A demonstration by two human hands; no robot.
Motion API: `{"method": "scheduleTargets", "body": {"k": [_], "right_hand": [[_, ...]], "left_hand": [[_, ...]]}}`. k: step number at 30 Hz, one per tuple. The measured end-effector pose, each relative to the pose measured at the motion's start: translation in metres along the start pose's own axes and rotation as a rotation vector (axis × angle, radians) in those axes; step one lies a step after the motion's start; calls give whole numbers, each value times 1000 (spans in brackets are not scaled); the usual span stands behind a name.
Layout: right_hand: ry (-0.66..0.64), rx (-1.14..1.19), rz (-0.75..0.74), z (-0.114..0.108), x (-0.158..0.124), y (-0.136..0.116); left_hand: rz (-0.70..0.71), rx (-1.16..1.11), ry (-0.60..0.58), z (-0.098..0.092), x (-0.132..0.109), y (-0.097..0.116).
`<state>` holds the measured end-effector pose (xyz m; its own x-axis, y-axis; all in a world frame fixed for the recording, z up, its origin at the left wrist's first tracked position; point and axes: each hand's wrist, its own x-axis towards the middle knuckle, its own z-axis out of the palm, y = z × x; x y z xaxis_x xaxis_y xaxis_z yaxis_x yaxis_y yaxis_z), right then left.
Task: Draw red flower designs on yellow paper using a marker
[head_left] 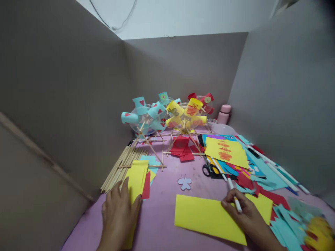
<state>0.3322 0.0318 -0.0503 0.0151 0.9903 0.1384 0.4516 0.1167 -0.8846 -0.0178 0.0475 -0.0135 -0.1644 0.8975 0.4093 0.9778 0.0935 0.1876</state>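
Gripping a marker (230,183), right fingers (241,198) curl; left fingers (125,190) spread.

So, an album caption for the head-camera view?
Left hand on yellow sheets, right hand holding a white marker over a yellow strip, colourful wheel models standing behind.

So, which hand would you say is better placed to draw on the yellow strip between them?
Probably the right hand: it holds a pen over the right part of the strip, while the left hand rests on other yellow paper.

Left grip (118,208) lies spread, palm down; right grip (241,208) curls in a pinch.
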Motion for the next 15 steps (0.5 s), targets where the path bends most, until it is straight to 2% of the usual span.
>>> {"method": "scheduleTargets", "body": {"k": [3,6,9,12,15], "right_hand": [[-28,-20,-11,0,1,-10],[-33,-38,0,-2,-4,-18],[-53,-83,-1,-4,-16,-25],[-84,-150,-12,-5,-32,-26],[-78,-255,-150,-6,-46,-21]], "left_hand": [[220,-125,5,9,6,23],[530,-313,-128,17,5,55],[645,-373,-213,17,-3,81],[743,-431,-223,15,-19,91],[885,-431,-127,19,-41,88]]}}
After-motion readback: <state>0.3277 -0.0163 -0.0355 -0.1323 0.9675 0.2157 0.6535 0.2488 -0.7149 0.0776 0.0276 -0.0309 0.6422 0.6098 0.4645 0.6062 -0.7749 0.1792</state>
